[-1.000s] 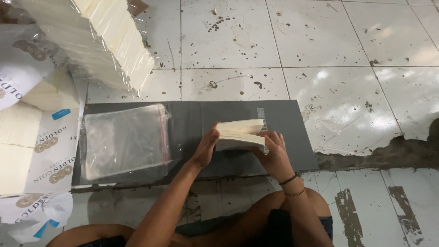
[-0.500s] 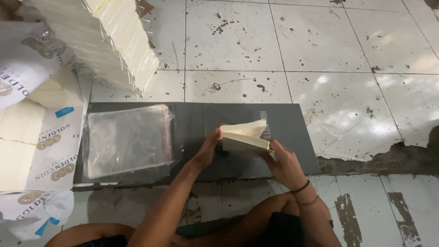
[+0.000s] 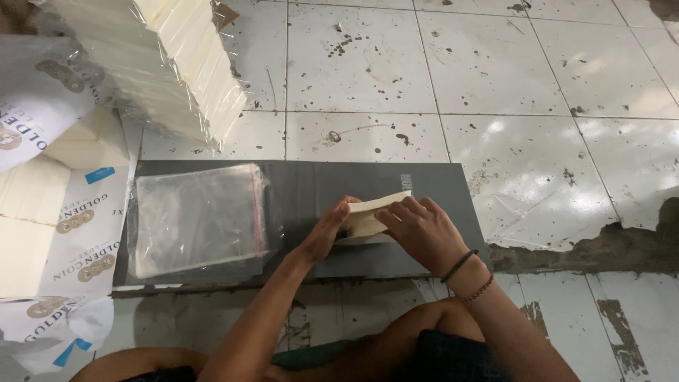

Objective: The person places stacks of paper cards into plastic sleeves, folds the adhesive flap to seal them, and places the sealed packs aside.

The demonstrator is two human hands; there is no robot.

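Cream paper stack (image 3: 371, 212) sits on the dark board (image 3: 438, 184), right of centre, closer to its near edge than its far edge. My left hand (image 3: 327, 233) clamps the stack's left end, thumb on top, fingers underneath. My right hand (image 3: 419, 232) lies over the right end, fingers curled on the top sheets, so both hands are grasping the one stack. Its top sheets lift slightly at the far right corner.

One pile of clear plastic sleeves (image 3: 198, 219) covers the left half of the board, reaching almost to its left edge; can't count the sleeves, they overlap. A strip of bare board separates the sleeves from my left hand, not touching.

Room: bare board along the far edge and at the right end past the stack. White tiled floor (image 3: 495, 85) opens beyond the far and right edges. A broken dark patch in the floor lies off the board's near right corner.

Off the far left corner: one large wrapped block of cream stacks (image 3: 163, 64), leaning. Left of the board: printed white wrappers (image 3: 85, 233) with more cream stacks on them, three visible.
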